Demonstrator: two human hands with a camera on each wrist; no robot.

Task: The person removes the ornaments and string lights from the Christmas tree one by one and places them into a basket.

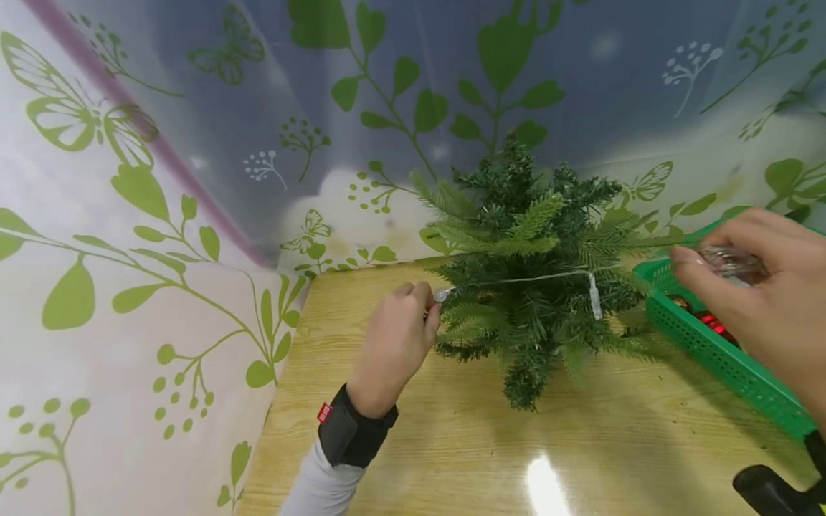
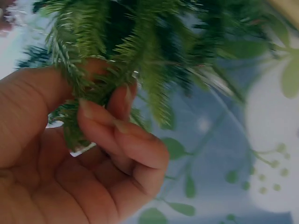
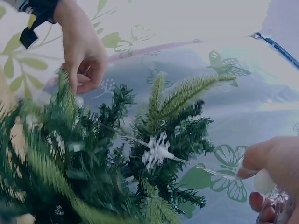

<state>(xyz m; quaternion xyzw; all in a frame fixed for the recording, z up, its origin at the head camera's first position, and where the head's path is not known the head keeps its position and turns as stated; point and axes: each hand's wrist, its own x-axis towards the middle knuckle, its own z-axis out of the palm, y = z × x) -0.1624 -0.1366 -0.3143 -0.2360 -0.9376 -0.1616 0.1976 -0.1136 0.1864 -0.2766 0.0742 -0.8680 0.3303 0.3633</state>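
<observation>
A small artificial Christmas tree [image 1: 529, 272] stands on the wooden table. My left hand [image 1: 400, 337], at the tree's left side, pinches one end of a string of lights [image 1: 516, 279] beside a clear bulb [image 1: 442, 294]. In the left wrist view, a green branch tip [image 2: 72, 121] passes among the curled fingers [image 2: 145, 149] and partly hides the grip. My right hand [image 1: 774, 287] holds the bundled rest of the string [image 1: 736, 264] above the green basket. Between the hands the wire crosses the tree's front, with a white snowflake light [image 3: 158, 151] on it.
The green plastic basket [image 1: 723, 365] stands right of the tree, with shiny red baubles [image 1: 713, 324] inside. A black object [image 1: 764, 491] shows at the lower right corner. Leaf-and-butterfly patterned sheets [image 1: 161, 287] rise behind and left of the table.
</observation>
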